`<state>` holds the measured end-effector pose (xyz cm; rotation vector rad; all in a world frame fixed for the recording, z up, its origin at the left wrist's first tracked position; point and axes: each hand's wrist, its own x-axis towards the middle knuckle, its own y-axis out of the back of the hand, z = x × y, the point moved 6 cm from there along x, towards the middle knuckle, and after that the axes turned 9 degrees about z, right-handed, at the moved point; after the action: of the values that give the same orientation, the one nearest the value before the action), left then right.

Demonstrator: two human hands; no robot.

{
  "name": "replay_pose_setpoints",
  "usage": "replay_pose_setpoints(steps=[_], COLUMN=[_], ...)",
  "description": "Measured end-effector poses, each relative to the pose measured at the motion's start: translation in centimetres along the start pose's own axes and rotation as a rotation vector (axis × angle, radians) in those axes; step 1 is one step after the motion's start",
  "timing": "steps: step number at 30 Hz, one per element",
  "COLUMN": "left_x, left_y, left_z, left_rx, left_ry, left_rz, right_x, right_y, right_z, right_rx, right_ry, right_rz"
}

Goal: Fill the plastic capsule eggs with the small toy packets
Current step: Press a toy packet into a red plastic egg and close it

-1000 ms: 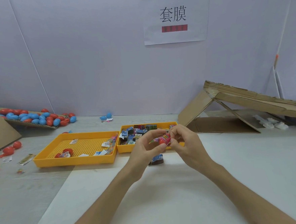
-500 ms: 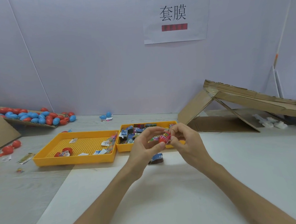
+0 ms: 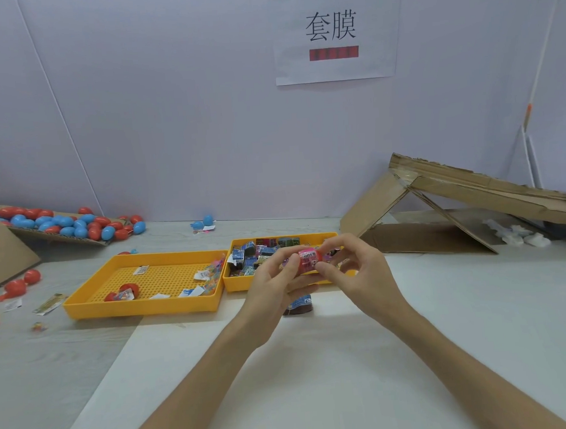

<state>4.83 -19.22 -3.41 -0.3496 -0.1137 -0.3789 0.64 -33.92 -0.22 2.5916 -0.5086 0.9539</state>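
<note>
- Left hand (image 3: 273, 282) and right hand (image 3: 358, 276) are both on one pink capsule egg (image 3: 306, 263). It's held up off the tabletop (image 3: 448, 303), just in front of the packet tray (image 3: 234, 284).
- Fingers: the left ones are curled round the egg's left end. The right thumb and fingertips pinch the right end. Neither hand holds anything else.
- A printed packet label shows against the egg. The fingers hide the seam, so I can't tell whether the packet is fully in or whether the halves are shut.
- My read on the step: stuffing or closing this one egg. It isn't set down yet.
- Toy packets (image 3: 264, 254) are heaped in the packet tray, so plenty of stock remains.
- The wide yellow tray (image 3: 140, 306) beside it holds a red egg (image 3: 126, 290) lying open with something in it, plus loose paper slips and a few clear packets.
- Egg pile (image 3: 74, 225), red and blue, sits on cardboard at the back left. I can't tell from here whether those are filled or empty.
- A few loose red eggs (image 3: 15, 286) lie on the left of the tabletop, well apart from the trays.
- Small dark item (image 3: 298, 308) sits on the tabletop under the hands. It's too small to identify.
- Cardboard ramp (image 3: 457, 185) stands at the right, with a blurred blue blob at its far end, possibly an egg.
- Progress call: mid-batch, with one egg in hand and a big share of the packets left to load.
</note>
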Motion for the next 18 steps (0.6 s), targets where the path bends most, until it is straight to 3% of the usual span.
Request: replay_pose_setpoints(steps=[18], left_x=[-0.11], left_y=[-0.21], left_z=[-0.12], left_rx=[0.077], left_ry=[-0.001], left_rz=[-0.048], right_x=[0.07], right_y=[-0.10], right_z=[0.41], right_rx=[0.004], right_ry=[-0.018], right_rz=[-0.040])
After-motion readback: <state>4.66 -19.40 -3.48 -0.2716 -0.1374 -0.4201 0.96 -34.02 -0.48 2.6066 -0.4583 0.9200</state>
